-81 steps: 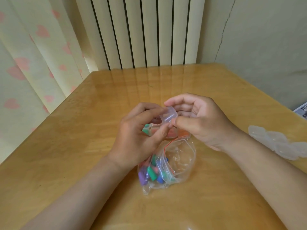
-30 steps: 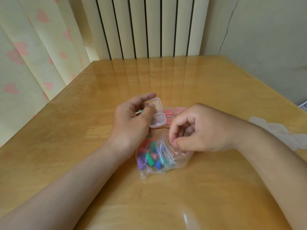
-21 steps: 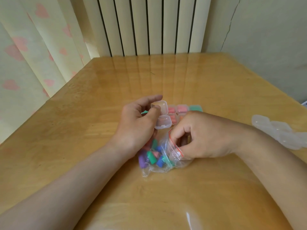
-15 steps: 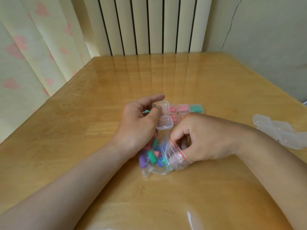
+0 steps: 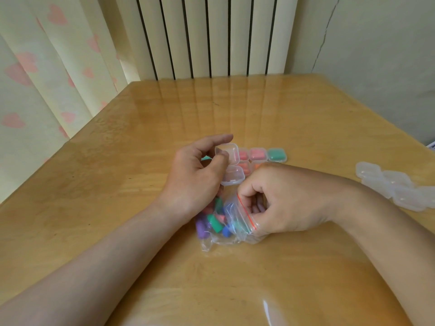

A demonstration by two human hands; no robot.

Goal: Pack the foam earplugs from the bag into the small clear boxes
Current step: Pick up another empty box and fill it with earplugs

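My left hand (image 5: 195, 175) holds a small clear hinged box (image 5: 231, 169) with its lid swung open, thumb and forefinger pinched on the lid. Below it lies a clear zip bag (image 5: 226, 222) with a red seal line, holding several coloured foam earplugs (image 5: 211, 222) in purple, green, blue and pink. My right hand (image 5: 287, 198) has its fingers curled inside the bag's mouth; what they hold is hidden. Behind my hands sit several shut boxes with pink earplugs (image 5: 257, 154) and one with green ones (image 5: 276, 155).
A pile of empty clear boxes (image 5: 395, 187) lies at the right edge of the glossy wooden table (image 5: 117, 184). A radiator and a heart-print curtain stand behind the table. A wall runs along the right side.
The box came apart from both hands: my left hand kept it and opened the lid. My right hand dropped to the bag and pushed its fingers into the opening.
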